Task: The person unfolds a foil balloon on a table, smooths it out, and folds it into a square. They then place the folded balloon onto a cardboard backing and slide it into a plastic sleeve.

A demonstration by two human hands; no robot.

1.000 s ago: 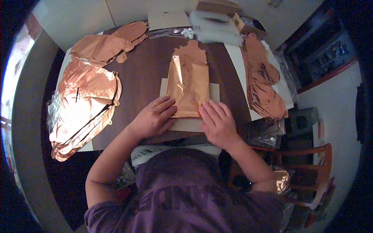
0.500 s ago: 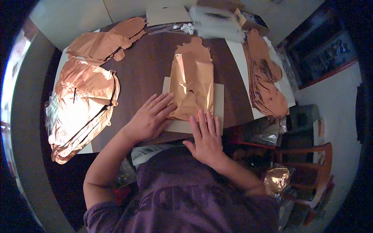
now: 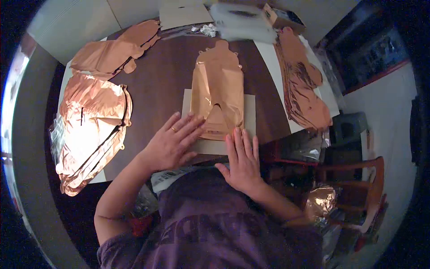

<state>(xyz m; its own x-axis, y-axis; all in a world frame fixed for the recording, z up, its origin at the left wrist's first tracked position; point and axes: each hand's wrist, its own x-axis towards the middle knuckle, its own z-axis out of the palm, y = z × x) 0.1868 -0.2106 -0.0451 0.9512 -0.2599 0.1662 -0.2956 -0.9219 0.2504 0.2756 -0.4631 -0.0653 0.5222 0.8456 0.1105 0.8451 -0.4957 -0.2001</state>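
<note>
A flat, uninflated rose-gold foil balloon (image 3: 218, 80) lies folded in front of me, with small tabs along its rounded far end. Under its near part is a pale cardboard sheet (image 3: 249, 112). Fingers outstretched, my left hand (image 3: 172, 141) rests at the balloon's near left edge, with a ring on one finger. On the near right corner lies my right hand (image 3: 242, 157), flat with its fingertips on the foil. Neither hand grasps anything.
More flat foil balloons lie at the left: a shiny one (image 3: 94, 121) and one behind it (image 3: 107, 54). Another stack (image 3: 302, 85) sits on a white sheet at the right. Small white pieces (image 3: 207, 30), a clear plastic bag (image 3: 242, 22) and a box (image 3: 283, 19) are at the back.
My left hand has shifted slightly, with its fingers a little more spread. My right hand has moved slightly right, and the balloon's near end shows more. The view has tilted a little.
</note>
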